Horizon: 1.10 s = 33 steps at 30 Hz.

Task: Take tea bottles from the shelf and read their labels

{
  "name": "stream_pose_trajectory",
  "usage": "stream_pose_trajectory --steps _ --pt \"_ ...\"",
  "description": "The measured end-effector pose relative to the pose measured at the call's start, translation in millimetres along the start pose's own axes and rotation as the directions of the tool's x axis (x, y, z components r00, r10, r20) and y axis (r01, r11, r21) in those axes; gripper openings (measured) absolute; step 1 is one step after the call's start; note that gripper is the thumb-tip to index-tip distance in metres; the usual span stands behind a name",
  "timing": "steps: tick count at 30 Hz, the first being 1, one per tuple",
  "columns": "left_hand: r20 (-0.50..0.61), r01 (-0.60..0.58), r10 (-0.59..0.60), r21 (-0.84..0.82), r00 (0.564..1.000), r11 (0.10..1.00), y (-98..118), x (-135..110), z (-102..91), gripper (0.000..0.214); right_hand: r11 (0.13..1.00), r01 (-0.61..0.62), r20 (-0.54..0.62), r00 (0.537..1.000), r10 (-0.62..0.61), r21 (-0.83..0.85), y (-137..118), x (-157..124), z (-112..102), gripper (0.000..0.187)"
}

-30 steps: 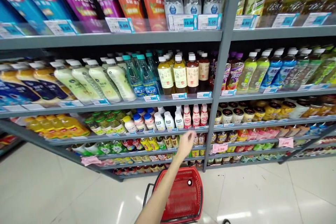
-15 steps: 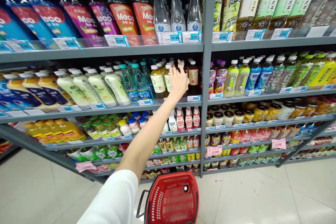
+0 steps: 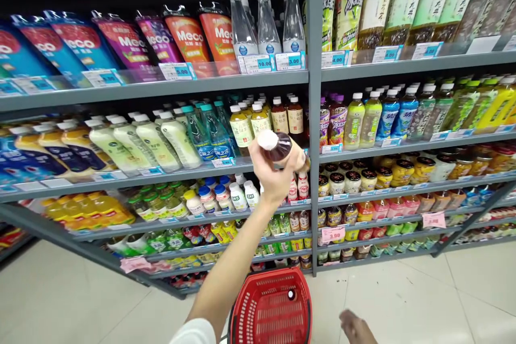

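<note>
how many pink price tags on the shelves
3. One pink price tag hangs low in the left bay; a second and a third sit low in the right bay. More may be hidden behind the red basket.

Two hands (image 3: 269,184), one bottle (image 3: 279,148), one red basket (image 3: 271,278)
</note>
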<state>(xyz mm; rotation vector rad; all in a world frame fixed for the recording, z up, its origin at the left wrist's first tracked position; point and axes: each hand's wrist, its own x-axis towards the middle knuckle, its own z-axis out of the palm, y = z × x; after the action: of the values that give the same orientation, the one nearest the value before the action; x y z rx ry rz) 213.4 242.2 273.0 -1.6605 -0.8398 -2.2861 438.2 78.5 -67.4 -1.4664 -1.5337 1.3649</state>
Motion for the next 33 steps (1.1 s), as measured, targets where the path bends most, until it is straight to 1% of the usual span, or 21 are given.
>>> stream_pose_trajectory --steps 1,2,3,4,5,6,7,8,9,11,12,14,16,18,20,23,25,27,30,32,33 --pt "0.004 0.143 -0.143 -0.112 0.99 0.983 18 -15 -7.2 0.076 0.998 0.005 0.007 1.0 -0.005 0.066 -6 2 2 0.053" --pt "0.036 0.309 -0.308 -0.214 0.951 0.927 34 -30 -14.0 0.074 0.986 0.016 0.017 1.0 -0.019 0.164 -15 4 4 0.066" --pt "0.101 0.49 -0.483 -0.288 0.87 0.823 47 -46 -20.2 0.068 0.952 0.036 0.034 0.998 -0.048 0.304 -29 4 5 0.075" --pt "0.188 0.668 -0.648 -0.337 0.738 0.664 57 -63 -26.0 0.063 0.882 0.048 0.058 0.995 -0.084 0.468 -45 2 5 0.078" --pt "0.269 0.803 -0.77 -0.349 0.579 0.482 64 -79 -31.3 0.061 0.802 0.047 0.097 0.987 -0.129 0.595 -63 -1 4 0.074" --pt "0.32 0.879 -0.84 -0.35 0.438 0.325 69 -95 -36.3 0.06 0.728 0.028 0.157 0.97 -0.184 0.685 -81 -5 4 0.067" --pt "0.347 0.914 -0.877 -0.349 0.331 0.207 71 -109 -41.1 0.061 0.664 -0.011 0.214 0.95 -0.226 0.748 -98 -11 3 0.061" --pt "0.352 0.924 -0.895 -0.356 0.273 0.141 72 -122 -45.8 0.061 0.613 -0.064 0.283 0.921 -0.267 0.788 -112 -18 3 0.058" --pt "0.344 0.921 -0.904 -0.371 0.253 0.117 72 -133 -50.4 0.061 0.57 -0.111 0.335 0.892 -0.304 0.814 -123 -25 4 0.058" --pt "0.335 0.911 -0.908 -0.398 0.252 0.106 72 -149 -59.7 0.061 0.534 -0.164 0.386 0.86 -0.335 0.829 -132 -39 6 0.058" --pt "0.342 0.909 -0.905 -0.405 0.254 0.102 73 -153 -64.3 0.06 0.54 -0.158 0.381 0.863 -0.332 0.827 -132 -45 8 0.058" --pt "0.38 0.909 -0.888 -0.406 0.261 0.093 75 -158 -73.0 0.056 0.59 -0.103 0.338 0.891 -0.303 0.801 -124 -53 10 0.059" --pt "0.429 0.908 -0.857 -0.406 0.285 0.098 78 -158 -80.5 0.052 0.661 -0.039 0.28 0.924 -0.262 0.749 -113 -57 11 0.062" --pt "0.469 0.906 -0.825 -0.409 0.314 0.113 80 -157 -86.5 0.051 0.735 0.052 0.196 0.949 -0.247 0.676 -102 -58 10 0.06" --pt "0.496 0.902 -0.796 -0.408 0.348 0.14 83 -156 -91.2 0.052 0.788 0.194 0.079 0.953 -0.293 0.584 -93 -58 9 0.051" --pt "0.531 0.892 -0.747 -0.412 0.4 0.184 86 -155 -96.2 0.053 0.821 0.413 -0.128 0.909 -0.396 0.395 -87 -59 9 0.05" --pt "0.544 0.882 -0.725 -0.431 0.423 0.191 87 -154 -98.5 0.055 0.823 0.518 -0.26 0.849 -0.461 0.234 -87 -61 9 0.056" --pt "0.549 0.873 -0.717 -0.455 0.43 0.175 88 -154 -100.1 0.058 0.794 0.604 -0.365 0.756 -0.544 0.067 -91 -62 7 0.064" --pt "0.547 0.862 -0.72 -0.486 0.428 0.144 89 -154 -101.4 0.059 0.696 0.687 -0.452 0.563 -0.692 -0.211 -96 -62 2 0.077" --pt "0.548 0.859 -0.723 -0.497 0.42 0.123 90 -153 -101.7 0.057 0.601 0.692 -0.441 0.43 -0.788 -0.399 -97 -61 -3 0.084" --pt "0.551 0.86 -0.725 -0.499 0.414 0.112 91 -153 -101.8 0.057 0.554 0.684 -0.419 0.377 -0.826 -0.475 -97 -61 -6 0.087"
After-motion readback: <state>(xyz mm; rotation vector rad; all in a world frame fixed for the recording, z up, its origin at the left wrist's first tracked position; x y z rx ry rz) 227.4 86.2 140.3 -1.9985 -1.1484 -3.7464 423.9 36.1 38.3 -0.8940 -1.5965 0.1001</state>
